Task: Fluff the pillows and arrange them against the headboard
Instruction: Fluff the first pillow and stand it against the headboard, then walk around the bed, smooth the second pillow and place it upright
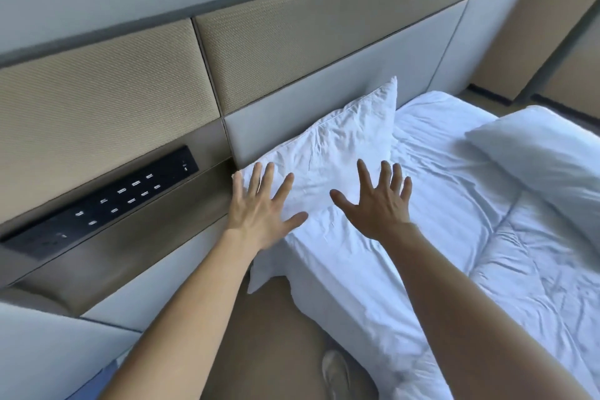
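A white creased pillow (341, 146) leans tilted against the padded headboard (324, 91) at the near corner of the bed. My left hand (263, 208) is spread flat, fingers apart, over the pillow's near left edge. My right hand (376, 198) is also spread open over the pillow's lower right part. Neither hand grips anything; whether the palms touch the fabric is unclear. A second white pillow (539, 153) lies flat on the duvet at the far right, away from the headboard.
The bed (454, 204) carries a rumpled white sheet and duvet. A black switch panel (107, 201) sits in the wall left of the bed. Tan floor and a slipper (336, 373) lie below, between wall and bed.
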Motion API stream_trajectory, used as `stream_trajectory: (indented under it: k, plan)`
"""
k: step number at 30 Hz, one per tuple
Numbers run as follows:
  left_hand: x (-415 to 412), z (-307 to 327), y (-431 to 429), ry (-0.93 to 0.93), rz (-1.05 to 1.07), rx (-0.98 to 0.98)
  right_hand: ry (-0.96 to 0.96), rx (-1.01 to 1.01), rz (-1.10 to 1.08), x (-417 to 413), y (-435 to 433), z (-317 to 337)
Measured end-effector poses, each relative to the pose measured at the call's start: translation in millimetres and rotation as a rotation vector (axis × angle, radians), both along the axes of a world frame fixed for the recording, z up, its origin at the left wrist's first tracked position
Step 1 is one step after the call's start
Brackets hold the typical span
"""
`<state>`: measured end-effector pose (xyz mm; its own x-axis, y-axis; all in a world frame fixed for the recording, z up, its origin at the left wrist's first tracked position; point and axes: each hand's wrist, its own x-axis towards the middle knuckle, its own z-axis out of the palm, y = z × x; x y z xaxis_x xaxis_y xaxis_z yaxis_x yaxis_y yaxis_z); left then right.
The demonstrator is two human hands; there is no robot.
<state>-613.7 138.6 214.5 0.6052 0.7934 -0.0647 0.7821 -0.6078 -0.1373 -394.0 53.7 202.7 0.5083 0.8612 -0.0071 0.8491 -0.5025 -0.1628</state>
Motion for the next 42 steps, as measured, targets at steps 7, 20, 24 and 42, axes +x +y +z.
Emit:
stream_trajectory:
  k: [7,20,24,42]
  plan:
    - [-38,-6,-73,-0.028,-0.127,-0.078,0.037,0.035,-0.127,-66,-111,13]
    - [-35,-87,-264,0.129,-0.429,-0.27,0.184,-0.101,-0.438,-125,-350,-64]
    - [-10,-109,-350,0.215,-0.604,-0.297,0.249,-0.127,-0.594,-139,-448,-87]
    - [120,-128,-753,0.352,-1.484,-0.349,0.441,-0.148,-1.56,-184,-847,-118]
